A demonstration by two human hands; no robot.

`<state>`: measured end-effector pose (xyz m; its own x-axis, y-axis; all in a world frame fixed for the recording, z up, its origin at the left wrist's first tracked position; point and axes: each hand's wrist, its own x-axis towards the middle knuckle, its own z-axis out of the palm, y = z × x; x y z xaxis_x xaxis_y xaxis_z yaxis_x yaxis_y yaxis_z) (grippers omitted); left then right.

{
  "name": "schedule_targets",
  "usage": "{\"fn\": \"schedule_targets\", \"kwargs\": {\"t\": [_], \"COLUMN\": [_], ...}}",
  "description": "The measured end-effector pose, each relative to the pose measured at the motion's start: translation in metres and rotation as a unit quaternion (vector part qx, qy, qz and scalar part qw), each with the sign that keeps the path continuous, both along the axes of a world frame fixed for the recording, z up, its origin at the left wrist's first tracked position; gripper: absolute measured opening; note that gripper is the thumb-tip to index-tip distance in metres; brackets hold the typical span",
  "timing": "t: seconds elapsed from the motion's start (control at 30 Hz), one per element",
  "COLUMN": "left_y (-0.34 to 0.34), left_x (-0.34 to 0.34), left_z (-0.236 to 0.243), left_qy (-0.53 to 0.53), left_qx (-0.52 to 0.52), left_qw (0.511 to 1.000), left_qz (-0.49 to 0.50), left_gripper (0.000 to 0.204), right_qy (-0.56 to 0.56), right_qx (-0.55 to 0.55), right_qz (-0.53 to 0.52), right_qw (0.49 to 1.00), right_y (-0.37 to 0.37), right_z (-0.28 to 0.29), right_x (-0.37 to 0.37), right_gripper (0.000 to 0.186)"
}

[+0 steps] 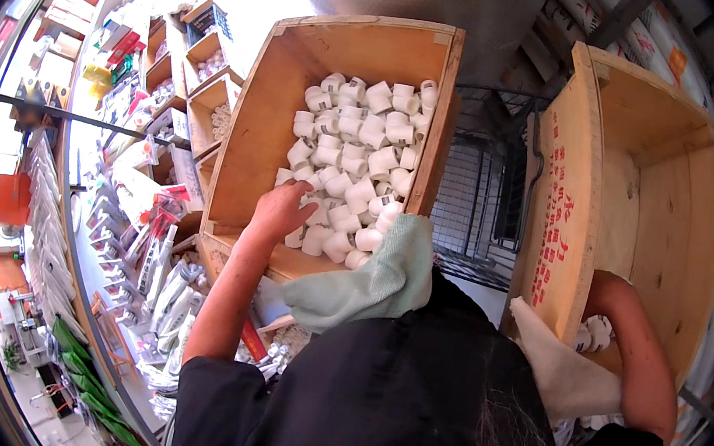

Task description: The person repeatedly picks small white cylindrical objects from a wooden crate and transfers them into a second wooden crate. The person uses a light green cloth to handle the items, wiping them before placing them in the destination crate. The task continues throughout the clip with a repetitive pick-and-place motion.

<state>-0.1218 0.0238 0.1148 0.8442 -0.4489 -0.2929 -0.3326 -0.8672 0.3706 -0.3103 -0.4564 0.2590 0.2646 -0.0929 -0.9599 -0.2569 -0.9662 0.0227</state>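
Observation:
White plastic pipe elbows [351, 156] fill most of a wooden crate [268, 116] in front of me. My left hand [284, 208] reaches over its near left part and touches the pile, thumb and fingers apart. To the right stands a second wooden crate [564, 185], with red lettering on its side. My right arm bends down into its near end, where several white fittings [596, 335] show. Of my right hand [603, 292] only the back and wrist area show; its fingers are hidden inside.
A pale green cloth [377, 278] hangs over the first crate's near corner, and a cream cloth [566, 361] over the second's. Between the crates is a black wire rack [476, 184]. Shelves with bagged fittings and wooden bins [212, 105] line the left.

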Motion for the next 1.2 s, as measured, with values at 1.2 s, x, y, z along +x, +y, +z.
{"fn": "schedule_targets", "kwargs": {"t": [1.2], "left_y": [-0.189], "left_x": [-0.104], "left_z": [0.176], "left_qy": [-0.059], "left_qx": [-0.526], "left_qw": [0.826], "left_qz": [-0.194], "left_gripper": [0.075], "right_qy": [-0.568], "right_qx": [0.293], "right_qz": [-0.166], "right_qw": [0.751], "right_y": [0.097], "right_z": [0.107], "right_x": [-0.006], "right_gripper": [0.047]}}
